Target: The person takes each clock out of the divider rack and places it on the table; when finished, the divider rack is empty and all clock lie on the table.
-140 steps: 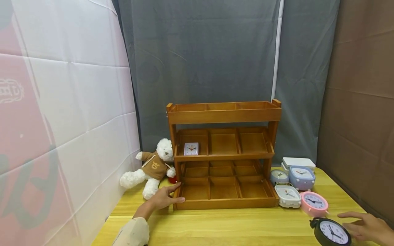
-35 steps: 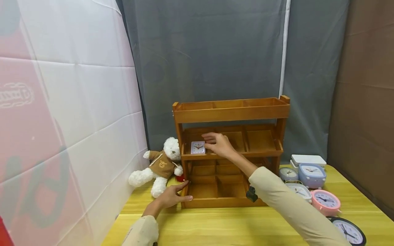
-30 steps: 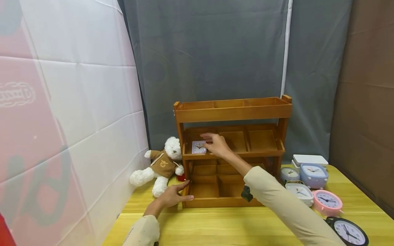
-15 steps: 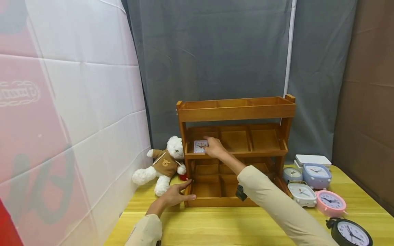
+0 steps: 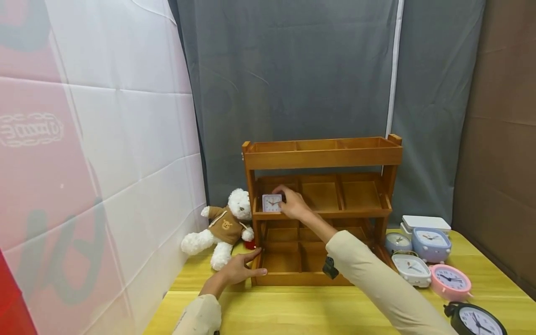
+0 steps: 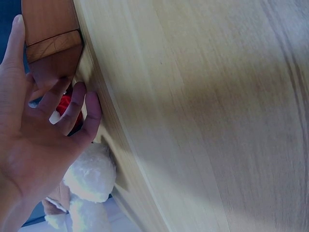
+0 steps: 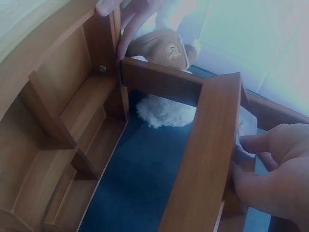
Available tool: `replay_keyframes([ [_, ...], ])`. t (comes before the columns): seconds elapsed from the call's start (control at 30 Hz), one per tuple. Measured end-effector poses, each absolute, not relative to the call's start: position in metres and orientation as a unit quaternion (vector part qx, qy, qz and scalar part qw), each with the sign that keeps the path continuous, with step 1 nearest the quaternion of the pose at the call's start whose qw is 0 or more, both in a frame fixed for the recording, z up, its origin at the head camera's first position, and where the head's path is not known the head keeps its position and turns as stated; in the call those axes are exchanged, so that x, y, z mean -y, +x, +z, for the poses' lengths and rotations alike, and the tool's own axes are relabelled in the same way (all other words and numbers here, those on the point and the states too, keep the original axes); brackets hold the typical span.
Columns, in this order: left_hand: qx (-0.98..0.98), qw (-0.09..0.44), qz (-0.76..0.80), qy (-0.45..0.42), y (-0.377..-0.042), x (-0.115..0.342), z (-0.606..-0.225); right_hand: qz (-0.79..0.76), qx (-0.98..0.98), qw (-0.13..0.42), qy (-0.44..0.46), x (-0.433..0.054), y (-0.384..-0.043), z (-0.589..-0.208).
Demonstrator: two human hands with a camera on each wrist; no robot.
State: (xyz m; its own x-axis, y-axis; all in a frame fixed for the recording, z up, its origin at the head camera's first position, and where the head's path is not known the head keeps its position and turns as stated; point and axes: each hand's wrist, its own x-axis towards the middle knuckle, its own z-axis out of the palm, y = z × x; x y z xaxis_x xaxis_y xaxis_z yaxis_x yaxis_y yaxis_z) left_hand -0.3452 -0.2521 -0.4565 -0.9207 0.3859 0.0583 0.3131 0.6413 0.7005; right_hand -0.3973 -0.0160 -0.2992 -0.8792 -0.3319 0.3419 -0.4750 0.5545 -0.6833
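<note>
A small square lavender alarm clock [image 5: 271, 203] stands in the left compartment of the wooden rack's [image 5: 322, 159] middle shelf. My right hand [image 5: 293, 204] pinches its right edge; in the right wrist view, index finger and thumb meet the clock [image 7: 248, 126] behind the shelf's front board. My left hand [image 5: 236, 270] grips the rack's lower left front corner, thumb on the front board and fingers along the outer side. The left wrist view has this hand [image 6: 34, 145] with its other fingers loosely bent beside the corner.
A white teddy bear [image 5: 225, 227] in a brown hoodie leans left of the rack. On the right of the table [image 5: 293, 309] stand a pink clock [image 5: 450, 282], a blue clock [image 5: 431, 244], a white clock [image 5: 412, 268], a black clock [image 5: 477, 321] and a white box [image 5: 427, 222].
My right hand has left the black clock's side and come over to the lavender clock. Over the last half second that clock has tipped more upright. My left hand stays at the rack's corner.
</note>
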Motion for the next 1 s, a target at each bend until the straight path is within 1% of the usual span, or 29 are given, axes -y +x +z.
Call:
replay_keyframes([
  [0.17, -0.905, 0.047, 0.375, 0.194, -0.346, 0.252, -0.456, 0.418, 0.868, 0.116, 0.243, 0.014, -0.397, -0.302],
  [0.4, -0.900, 0.053, 0.386, 0.193, -0.345, 0.251, -0.457, 0.427, 0.857, 0.138, 0.254, 0.011, -0.398, -0.304],
  [0.73, -0.901, 0.047, 0.383, 0.197, -0.344, 0.252, -0.454, 0.443, 0.849, 0.132, 0.254, -0.006, -0.383, -0.287],
  [1.0, -0.894, 0.054, 0.399, 0.198, -0.345, 0.252, -0.456, 0.450, 0.838, 0.123, 0.284, -0.023, -0.366, -0.276],
])
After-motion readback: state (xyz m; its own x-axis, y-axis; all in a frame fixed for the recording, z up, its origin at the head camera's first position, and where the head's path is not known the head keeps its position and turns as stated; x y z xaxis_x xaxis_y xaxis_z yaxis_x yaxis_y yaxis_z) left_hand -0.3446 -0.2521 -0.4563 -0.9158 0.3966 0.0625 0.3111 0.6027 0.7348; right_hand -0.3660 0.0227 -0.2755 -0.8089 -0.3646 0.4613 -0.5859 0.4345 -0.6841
